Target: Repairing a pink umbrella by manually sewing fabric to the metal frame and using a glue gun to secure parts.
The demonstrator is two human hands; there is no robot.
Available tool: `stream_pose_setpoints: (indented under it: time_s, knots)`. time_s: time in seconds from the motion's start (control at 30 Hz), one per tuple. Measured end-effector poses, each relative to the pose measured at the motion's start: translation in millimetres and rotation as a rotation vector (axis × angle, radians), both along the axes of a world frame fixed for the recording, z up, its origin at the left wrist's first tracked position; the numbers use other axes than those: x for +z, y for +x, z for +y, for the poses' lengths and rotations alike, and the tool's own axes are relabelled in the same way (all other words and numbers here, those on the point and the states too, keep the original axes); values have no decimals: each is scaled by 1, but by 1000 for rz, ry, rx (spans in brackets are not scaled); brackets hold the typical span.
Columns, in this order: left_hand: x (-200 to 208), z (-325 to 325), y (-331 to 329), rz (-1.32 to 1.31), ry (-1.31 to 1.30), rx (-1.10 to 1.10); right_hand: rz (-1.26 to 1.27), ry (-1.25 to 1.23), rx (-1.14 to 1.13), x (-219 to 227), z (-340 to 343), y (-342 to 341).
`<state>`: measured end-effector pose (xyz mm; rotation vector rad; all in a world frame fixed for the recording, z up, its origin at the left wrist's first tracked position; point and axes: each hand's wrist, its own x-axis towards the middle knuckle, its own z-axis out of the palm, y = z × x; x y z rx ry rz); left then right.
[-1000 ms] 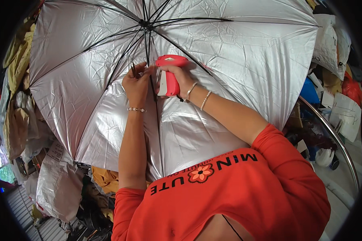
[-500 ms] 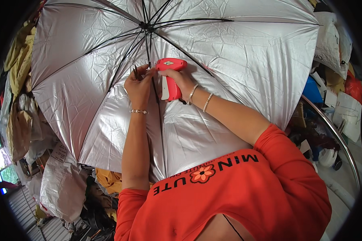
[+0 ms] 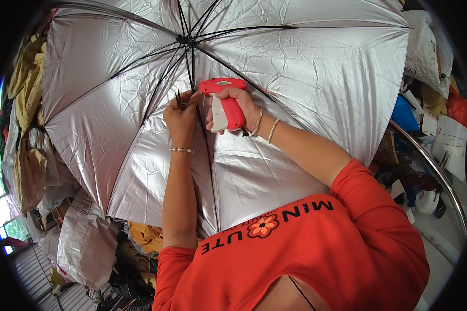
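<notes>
While the open silver umbrella (image 3: 306,78) fills the upper and middle frame, its dark ribs (image 3: 155,90) fan out from the hub at top centre. At centre, the right hand (image 3: 241,106) is wrapped tight around a red-and-white tagging gun (image 3: 224,101), and the left hand (image 3: 180,115) pinches a rib just beside it. Stuffed whitish sacks (image 3: 83,243) sit lower left, yellow cloth bundles (image 3: 28,88) upper left, white bags (image 3: 425,52) upper right.

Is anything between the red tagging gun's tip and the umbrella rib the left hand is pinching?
Nothing visible. The red tagging gun in the right hand points at the rib beside the left hand, with no object between.
</notes>
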<state>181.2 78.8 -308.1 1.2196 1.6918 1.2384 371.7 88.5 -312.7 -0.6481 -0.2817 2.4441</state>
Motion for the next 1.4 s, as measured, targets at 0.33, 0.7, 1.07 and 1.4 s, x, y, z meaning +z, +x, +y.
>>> stream_pose_setpoints:
  time_s: [0.33,0.7,1.07,1.4]
  knots:
    - [4,1,0,125,-75,-16,71,56,40,-12,8,5]
    - [11,2,10,71,-107,25,149,-13,-75,-16,8,-3]
    - [12,4,5,62,-73,-34,77,65,25,-22,27,0]
    - [22,-4,-7,-10,-69,-84,259,9,126,-12,18,-5]
